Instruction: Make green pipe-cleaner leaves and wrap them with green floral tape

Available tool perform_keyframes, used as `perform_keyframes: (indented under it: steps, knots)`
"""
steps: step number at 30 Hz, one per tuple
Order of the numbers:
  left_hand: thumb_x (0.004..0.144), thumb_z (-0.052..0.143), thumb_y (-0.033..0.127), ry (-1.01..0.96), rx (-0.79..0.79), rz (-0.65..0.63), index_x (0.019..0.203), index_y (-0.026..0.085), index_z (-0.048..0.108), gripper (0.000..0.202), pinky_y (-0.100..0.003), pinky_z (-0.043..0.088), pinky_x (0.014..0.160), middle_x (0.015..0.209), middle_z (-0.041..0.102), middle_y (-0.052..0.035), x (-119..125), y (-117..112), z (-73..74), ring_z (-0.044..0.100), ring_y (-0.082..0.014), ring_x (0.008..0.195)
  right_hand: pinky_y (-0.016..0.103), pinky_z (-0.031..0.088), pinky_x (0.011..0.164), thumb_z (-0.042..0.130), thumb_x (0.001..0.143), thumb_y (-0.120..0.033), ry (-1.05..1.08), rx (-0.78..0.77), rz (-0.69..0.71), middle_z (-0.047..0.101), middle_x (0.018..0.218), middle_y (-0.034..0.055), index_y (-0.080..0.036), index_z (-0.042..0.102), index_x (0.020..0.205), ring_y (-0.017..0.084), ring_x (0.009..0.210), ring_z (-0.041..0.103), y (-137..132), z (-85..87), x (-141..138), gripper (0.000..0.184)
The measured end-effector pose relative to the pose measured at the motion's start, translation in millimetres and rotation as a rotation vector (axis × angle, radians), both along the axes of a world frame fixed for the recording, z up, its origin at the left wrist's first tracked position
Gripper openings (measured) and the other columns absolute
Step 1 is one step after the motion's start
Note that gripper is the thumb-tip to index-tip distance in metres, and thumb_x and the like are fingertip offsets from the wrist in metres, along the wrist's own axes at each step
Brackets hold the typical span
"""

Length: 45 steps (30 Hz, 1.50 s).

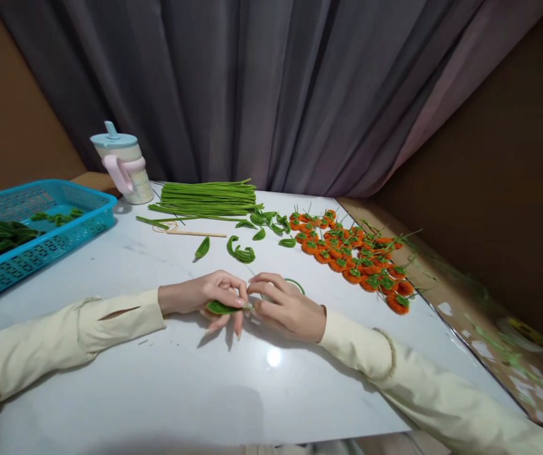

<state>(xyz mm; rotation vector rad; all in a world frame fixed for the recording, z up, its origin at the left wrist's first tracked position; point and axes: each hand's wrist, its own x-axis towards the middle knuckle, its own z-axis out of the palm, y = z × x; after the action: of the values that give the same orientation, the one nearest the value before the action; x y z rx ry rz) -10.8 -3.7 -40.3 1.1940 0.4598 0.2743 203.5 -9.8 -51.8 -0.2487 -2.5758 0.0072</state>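
My left hand [208,296] and my right hand [285,308] meet at the middle of the white table [158,379], fingertips touching. Both pinch a small green pipe-cleaner leaf [221,308]; the left holds its body, the right grips its tip. A thin green loop [295,284] shows behind my right hand. Several finished green leaves [243,253] lie just beyond my hands. A bundle of straight green pipe cleaners [208,197] lies at the far edge. Several orange pumpkin-like pieces with green tops [354,256] are spread to the right.
A blue plastic basket [39,243] with green pieces stands at the left. A pale cup with a pink handle and blue lid [124,165] stands by the curtain. A thin wooden stick [196,234] lies near the bundle. The table's right edge drops to a patterned floor.
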Motion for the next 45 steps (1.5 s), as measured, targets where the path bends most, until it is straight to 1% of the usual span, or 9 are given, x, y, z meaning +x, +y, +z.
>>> perform_keyframes:
  steps: [5, 9, 12, 15, 19, 23, 28, 37, 45]
  knots:
    - [0.079, 0.053, 0.021, 0.094, -0.280, -0.185, 0.071, 0.013, 0.053, 0.011, -0.016, 0.017, 0.021, 0.062, 0.069, -0.0125, 4, 0, -1.5, 0.048, -0.0118, 0.027, 0.034, 0.037, 0.072, 0.036, 0.094, -0.013, -0.143, 0.397, 0.071, 0.056, 0.082, 0.0054, -0.015, 0.053, 0.083, 0.018, 0.083, 0.050, -6, 1.9, -3, 0.020]
    - [0.079, 0.050, 0.019, 0.161, -0.325, -0.214, 0.072, 0.013, 0.052, 0.010, -0.015, 0.018, 0.019, 0.055, 0.067, -0.0106, 7, -2, -1.7, 0.048, -0.0124, 0.026, 0.031, 0.034, 0.067, 0.033, 0.093, -0.013, -0.134, 0.447, 0.109, 0.054, 0.075, 0.0048, -0.015, 0.054, 0.078, 0.017, 0.074, 0.048, -12, 4.7, -6, 0.026]
    - [0.088, 0.040, 0.039, 0.123, -0.320, -0.181, 0.071, 0.012, 0.051, 0.034, -0.017, 0.025, 0.022, 0.057, 0.066, -0.0127, 9, -2, -4.0, 0.053, -0.0149, 0.032, 0.030, 0.033, 0.062, 0.031, 0.092, -0.012, -0.062, 0.386, 0.106, 0.049, 0.066, 0.0044, -0.015, 0.049, 0.068, 0.016, 0.065, 0.044, -13, 3.6, -8, 0.031]
    - [0.088, 0.025, 0.059, -0.022, -0.233, -0.084, 0.083, 0.011, 0.053, 0.056, -0.020, 0.037, 0.031, 0.076, 0.067, -0.0162, 9, -2, -6.1, 0.062, -0.0188, 0.051, 0.030, 0.031, 0.059, 0.026, 0.094, -0.015, 0.068, 0.223, 0.002, 0.043, 0.058, 0.0026, -0.018, 0.041, 0.061, 0.016, 0.059, 0.039, -11, 1.2, -7, 0.036]
    - [0.085, 0.045, 0.051, -0.153, -0.008, 0.178, 0.106, 0.018, 0.046, 0.039, -0.024, 0.048, 0.052, 0.086, 0.064, -0.0092, 8, -3, -6.1, 0.063, -0.0203, 0.079, 0.029, 0.034, 0.061, 0.020, 0.098, -0.026, 0.192, -0.194, -0.108, 0.042, 0.057, 0.0010, -0.018, 0.040, 0.063, 0.014, 0.057, 0.039, -10, 1.0, -5, 0.041]
    - [0.084, 0.058, 0.028, -0.133, 0.102, 0.297, 0.110, 0.020, 0.040, 0.033, -0.024, 0.046, 0.062, 0.077, 0.061, -0.0010, 9, -4, -5.2, 0.060, -0.0126, 0.070, 0.027, 0.037, 0.063, 0.023, 0.098, -0.041, 0.239, -0.727, -0.103, 0.046, 0.057, 0.0009, -0.018, 0.041, 0.061, 0.013, 0.058, 0.044, -9, 3.4, -3, 0.047]
    - [0.080, 0.062, 0.024, -0.150, 0.029, 0.412, 0.084, 0.013, 0.049, 0.018, -0.021, 0.043, 0.058, 0.069, 0.060, -0.0010, 9, 0, -5.6, 0.057, -0.0093, 0.059, 0.025, 0.039, 0.060, 0.038, 0.091, -0.053, 0.294, -1.226, -0.083, 0.047, 0.055, -0.0010, -0.017, 0.044, 0.061, 0.012, 0.054, 0.045, -8, 6.3, -4, 0.048]
    - [0.074, 0.066, 0.019, -0.136, -0.081, 0.462, 0.074, 0.011, 0.051, 0.017, -0.018, 0.041, 0.049, 0.058, 0.057, 0.0000, 8, 3, -3.2, 0.055, -0.0080, 0.050, 0.031, 0.041, 0.077, 0.028, 0.088, -0.065, 0.309, -1.330, -0.119, 0.063, 0.070, 0.0088, -0.011, 0.064, 0.071, 0.019, 0.072, 0.057, -8, 12.2, -5, 0.067]
    - [0.072, 0.067, 0.020, -0.130, -0.080, 0.469, 0.072, 0.011, 0.052, 0.018, -0.018, 0.041, 0.048, 0.059, 0.058, -0.0007, 8, 3, -1.9, 0.054, -0.0076, 0.049, 0.033, 0.044, 0.081, 0.040, 0.088, -0.058, 0.369, -1.375, -0.115, 0.064, 0.081, 0.0092, -0.010, 0.062, 0.085, 0.020, 0.083, 0.058, -8, 10.2, -4, 0.053]
